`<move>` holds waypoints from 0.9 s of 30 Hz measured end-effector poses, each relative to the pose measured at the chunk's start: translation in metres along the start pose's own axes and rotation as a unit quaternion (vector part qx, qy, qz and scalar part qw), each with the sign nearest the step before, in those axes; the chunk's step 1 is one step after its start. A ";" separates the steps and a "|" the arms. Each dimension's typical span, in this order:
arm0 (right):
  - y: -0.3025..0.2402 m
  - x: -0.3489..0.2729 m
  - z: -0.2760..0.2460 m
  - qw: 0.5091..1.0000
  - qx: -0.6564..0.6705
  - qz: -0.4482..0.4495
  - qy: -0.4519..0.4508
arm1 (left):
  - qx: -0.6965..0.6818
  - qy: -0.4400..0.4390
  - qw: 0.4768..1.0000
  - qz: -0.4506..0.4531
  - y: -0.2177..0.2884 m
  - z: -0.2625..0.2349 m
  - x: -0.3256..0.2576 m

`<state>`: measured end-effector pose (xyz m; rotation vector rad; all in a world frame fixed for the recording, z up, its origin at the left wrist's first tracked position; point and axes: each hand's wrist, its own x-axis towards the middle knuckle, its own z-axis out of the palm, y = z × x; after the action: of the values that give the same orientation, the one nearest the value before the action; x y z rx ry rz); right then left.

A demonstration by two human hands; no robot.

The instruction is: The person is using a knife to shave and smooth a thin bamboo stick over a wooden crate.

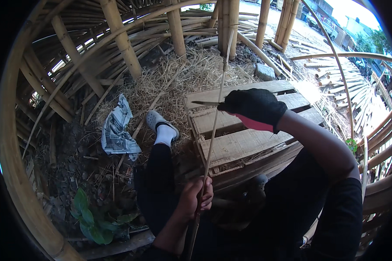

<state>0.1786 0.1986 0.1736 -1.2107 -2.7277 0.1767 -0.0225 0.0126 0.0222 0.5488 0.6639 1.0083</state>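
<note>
My left hand (196, 198), bare, grips a long thin bamboo strip (213, 130) low down; the strip rises steeply up and away toward the bamboo poles at the top. My right hand (253, 106) wears a black glove and is closed on a knife (204, 103) whose blade points left and meets the strip about halfway up. My left leg in dark trousers stretches forward, ending in a white sock and a grey clog (159, 122).
A wooden pallet (244, 139) lies under my right arm. Dry straw (183, 78) covers the ground ahead, with crumpled newspaper (117, 130) at the left. Bamboo poles (122, 39) and curved bamboo strips (335, 61) surround me. Green leaves (89, 217) grow at lower left.
</note>
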 end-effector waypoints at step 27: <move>-0.020 -0.053 0.073 0.980 -0.041 -0.195 0.025 | -0.049 0.001 0.989 -0.140 -0.005 0.003 -0.006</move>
<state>0.1860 0.1423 0.0999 -0.6629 -2.8824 -0.0129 -0.0197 0.0044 0.0228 0.3567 0.6696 0.7730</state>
